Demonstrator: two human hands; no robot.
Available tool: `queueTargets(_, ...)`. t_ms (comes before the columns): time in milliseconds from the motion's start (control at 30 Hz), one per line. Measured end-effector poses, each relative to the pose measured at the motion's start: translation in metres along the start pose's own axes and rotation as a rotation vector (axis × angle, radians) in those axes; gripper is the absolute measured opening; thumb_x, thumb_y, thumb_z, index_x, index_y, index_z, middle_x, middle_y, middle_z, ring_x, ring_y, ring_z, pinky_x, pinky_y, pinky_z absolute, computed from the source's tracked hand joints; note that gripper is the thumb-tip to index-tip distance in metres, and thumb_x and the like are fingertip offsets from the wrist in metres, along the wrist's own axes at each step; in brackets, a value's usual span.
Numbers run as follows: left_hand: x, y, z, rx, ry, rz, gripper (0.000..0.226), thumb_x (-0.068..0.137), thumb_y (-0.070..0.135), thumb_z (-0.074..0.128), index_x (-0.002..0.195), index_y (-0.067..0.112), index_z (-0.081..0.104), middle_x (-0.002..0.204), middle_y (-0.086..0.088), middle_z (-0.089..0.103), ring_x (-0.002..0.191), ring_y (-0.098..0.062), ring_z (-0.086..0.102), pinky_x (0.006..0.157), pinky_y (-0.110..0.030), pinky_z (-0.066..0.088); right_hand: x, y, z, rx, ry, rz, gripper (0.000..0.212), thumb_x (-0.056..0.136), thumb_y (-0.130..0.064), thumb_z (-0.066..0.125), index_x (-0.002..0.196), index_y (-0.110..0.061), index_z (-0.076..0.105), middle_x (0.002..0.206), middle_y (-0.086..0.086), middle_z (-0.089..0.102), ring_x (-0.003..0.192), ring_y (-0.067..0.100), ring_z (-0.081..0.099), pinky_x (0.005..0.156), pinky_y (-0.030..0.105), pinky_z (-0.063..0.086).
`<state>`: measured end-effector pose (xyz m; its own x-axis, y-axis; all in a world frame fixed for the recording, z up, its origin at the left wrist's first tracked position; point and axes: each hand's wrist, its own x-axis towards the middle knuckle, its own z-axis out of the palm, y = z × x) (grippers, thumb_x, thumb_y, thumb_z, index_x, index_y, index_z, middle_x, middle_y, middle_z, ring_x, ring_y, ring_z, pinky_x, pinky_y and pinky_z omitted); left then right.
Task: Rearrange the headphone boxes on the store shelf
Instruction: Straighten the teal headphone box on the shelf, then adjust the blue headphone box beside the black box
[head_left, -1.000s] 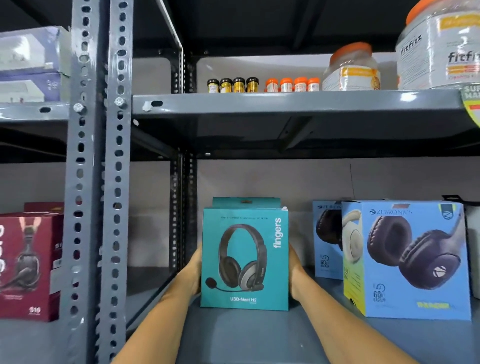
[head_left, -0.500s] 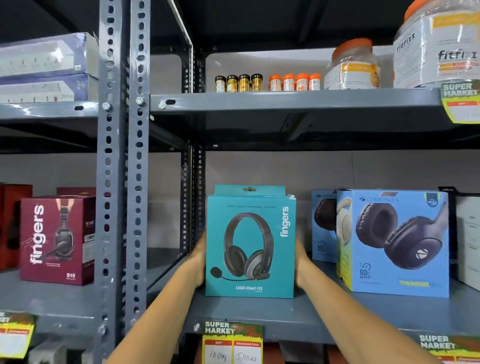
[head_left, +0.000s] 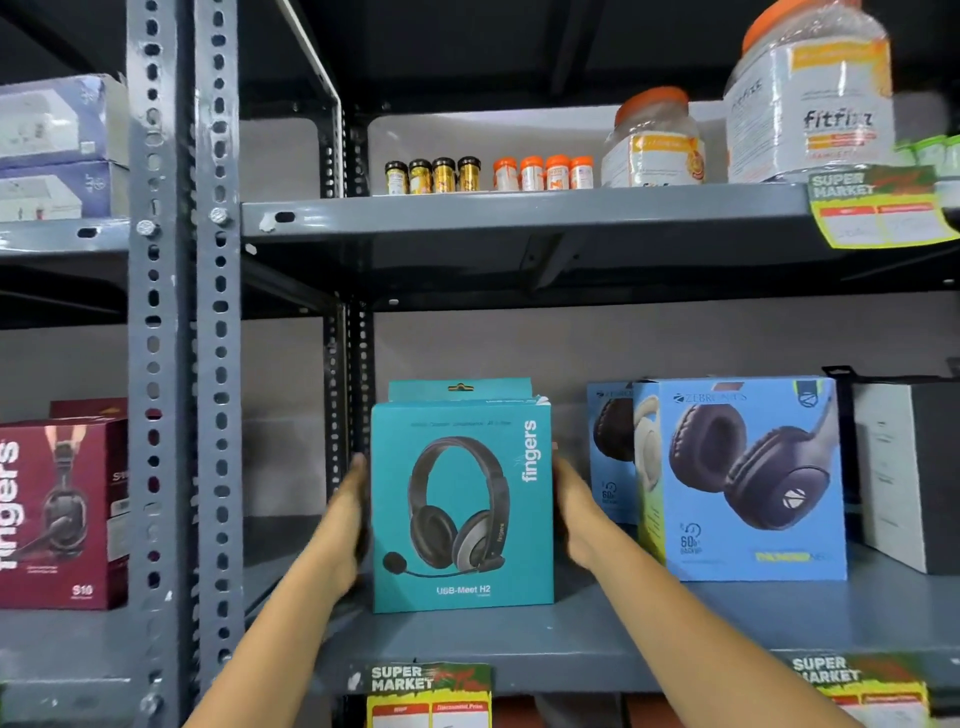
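- Head view: teal headphone box (head_left: 462, 506) stands upright on the grey shelf (head_left: 571, 644), near its front edge, printed face toward the camera.
- Left hand (head_left: 349, 525) lies flat against the box's left side, fingers (head_left: 357, 470) straight and pointing to the back; right hand (head_left: 571, 506) presses the right side the same way, so the box is clasped between the two palms.
- Blue headphone box (head_left: 748, 478) stands just beside it on the right, apart from it, with a second blue box (head_left: 608, 452) behind and a white box (head_left: 893, 467) further right.
- Red headphone box (head_left: 62, 514) sits on the neighbouring bay, beyond the perforated uprights (head_left: 184, 364).
- Jars and small bottles (head_left: 488, 174) line the shelf above.
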<state>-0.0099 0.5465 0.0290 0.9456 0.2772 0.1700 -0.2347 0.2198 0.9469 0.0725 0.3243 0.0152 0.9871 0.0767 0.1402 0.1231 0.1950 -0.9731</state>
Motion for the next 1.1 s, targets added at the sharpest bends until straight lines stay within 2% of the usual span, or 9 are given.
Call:
queueTargets(67,-0.023,0.01,0.006,0.009,0.1,0.2,0.04,0.097,0.051,0.033,0.108,0.023,0.059,0.119,0.011,0.057,0.123,-0.013,0.048,0.112,-0.043,0.031,-0.014,-0.011,-0.018,-0.047,0.036,-0.112,0.088,0.071,-0.082,0.047,0.142,-0.03,0.047,0.153,-0.008,0.04,0.141,0.018,0.036,0.118,0.041,0.022)
queueTargets(167,-0.063,0.032,0.026,0.063,0.198,0.532,0.028,0.1,0.045,0.03,0.116,0.039,0.052,0.124,0.027,0.044,0.103,0.017,0.04,0.1,-0.021,0.033,-0.056,-0.039,-0.027,-0.171,0.023,-0.434,0.036,0.097,-0.052,0.038,0.132,-0.05,0.042,0.137,-0.034,0.037,0.134,-0.01,0.031,0.113,0.025,0.019)
queueTargets(333,-0.077,0.027,0.113,0.196,0.043,0.812,0.047,0.101,0.039,0.031,0.148,0.032,0.03,0.154,0.024,0.023,0.139,0.011,0.02,0.106,-0.003,0.015,-0.086,-0.081,-0.086,-0.221,0.107,-0.795,0.035,0.1,-0.037,0.042,0.134,-0.038,0.049,0.14,-0.026,0.048,0.134,-0.011,0.036,0.11,0.014,0.024)
queueTargets(433,-0.078,0.004,0.179,0.257,-0.174,0.735,0.051,0.099,0.043,0.032,0.149,0.038,0.022,0.148,0.033,0.019,0.129,0.027,0.018,0.092,0.013,0.012,-0.088,-0.102,-0.142,-0.189,0.213,-0.84,0.032,0.1,-0.032,0.044,0.13,-0.034,0.053,0.133,-0.026,0.052,0.127,-0.01,0.043,0.107,0.014,0.028)
queueTargets(600,-0.057,-0.035,0.251,0.161,-0.281,0.359,0.045,0.099,0.045,0.033,0.143,0.037,0.033,0.149,0.02,0.029,0.13,0.008,0.034,0.098,-0.012,0.02,-0.059,-0.085,-0.229,0.008,0.563,-0.682,0.031,0.098,-0.027,0.046,0.127,-0.023,0.057,0.132,-0.007,0.057,0.123,0.009,0.052,0.104,0.026,0.036)
queueTargets(700,-0.026,-0.052,0.269,-0.023,-0.252,0.082,0.034,0.097,0.049,0.036,0.107,0.027,0.06,0.113,0.008,0.052,0.074,0.002,0.068,0.065,-0.01,0.049,-0.044,-0.063,-0.267,-0.028,0.642,-0.505,0.035,0.099,-0.028,0.044,0.132,-0.017,0.049,0.142,0.003,0.047,0.123,0.017,0.045,0.104,0.03,0.033)
queueTargets(867,0.021,-0.073,0.279,-0.013,-0.086,-0.192,0.067,0.094,0.058,0.037,0.143,0.012,0.039,0.146,-0.013,0.045,0.132,-0.03,0.044,0.1,-0.038,0.037,-0.018,-0.053,-0.3,0.114,0.537,-0.075,0.046,0.098,-0.041,0.043,0.134,-0.012,0.051,0.14,0.01,0.054,0.123,0.028,0.052,0.097,0.039,0.039)
queueTargets(1000,0.065,-0.102,0.275,0.114,-0.118,-0.136,0.071,0.08,0.075,0.043,0.114,0.017,0.067,0.125,-0.02,0.065,0.11,-0.034,0.062,0.108,-0.048,0.039,0.0,-0.048,-0.302,0.131,0.262,0.123,0.04,0.089,-0.042,0.057,0.106,-0.008,0.071,0.104,0.015,0.075,0.092,0.03,0.07,0.085,0.043,0.055)
queueTargets(1100,0.077,-0.108,0.276,0.127,-0.205,-0.152,0.064,0.082,0.074,0.043,0.103,0.021,0.072,0.111,-0.018,0.073,0.099,-0.036,0.069,0.089,-0.045,0.052,0.002,-0.047,-0.293,0.083,0.083,0.15,0.024,0.085,-0.034,0.062,0.076,-0.012,0.066,0.077,0.012,0.071,0.071,0.029,0.066,0.067,0.036,0.054)
